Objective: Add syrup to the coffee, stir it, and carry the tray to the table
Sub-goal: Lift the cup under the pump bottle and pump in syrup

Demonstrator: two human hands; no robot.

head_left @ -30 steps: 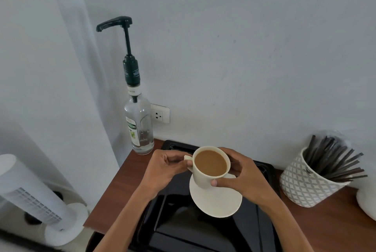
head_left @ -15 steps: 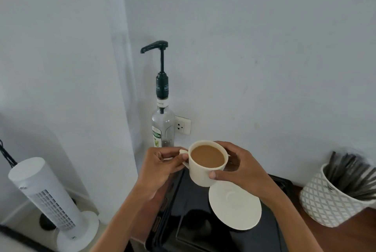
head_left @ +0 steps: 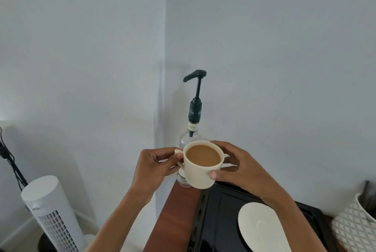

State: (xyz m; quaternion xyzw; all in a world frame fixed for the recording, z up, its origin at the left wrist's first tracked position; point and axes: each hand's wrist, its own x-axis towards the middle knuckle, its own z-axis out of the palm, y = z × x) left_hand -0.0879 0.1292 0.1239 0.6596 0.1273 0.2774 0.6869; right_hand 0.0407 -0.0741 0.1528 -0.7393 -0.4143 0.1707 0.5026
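A cream cup (head_left: pixel 200 172) full of milky coffee is held up in the air in front of the syrup bottle (head_left: pixel 188 139). My left hand (head_left: pixel 154 167) pinches its handle, and my right hand (head_left: pixel 238 167) wraps the cup's right side. The clear glass bottle has a dark green pump (head_left: pixel 195 97) whose spout points left, well above the cup. Most of the bottle's body is hidden behind the cup. The cream saucer (head_left: pixel 262 229) lies bare on the black tray (head_left: pixel 219 221), below and right of the cup.
The tray sits on a brown wooden counter (head_left: pixel 175 219) in a wall corner. A white patterned pot (head_left: pixel 356 223) with dark stir sticks stands at the right edge. On the floor at left stands a white tower fan (head_left: pixel 50 213), with black cables behind it.
Both hands have lifted the cup off the saucer and carried it up and left to the syrup bottle. The view has swung left, so the saucer and pot now sit lower right.
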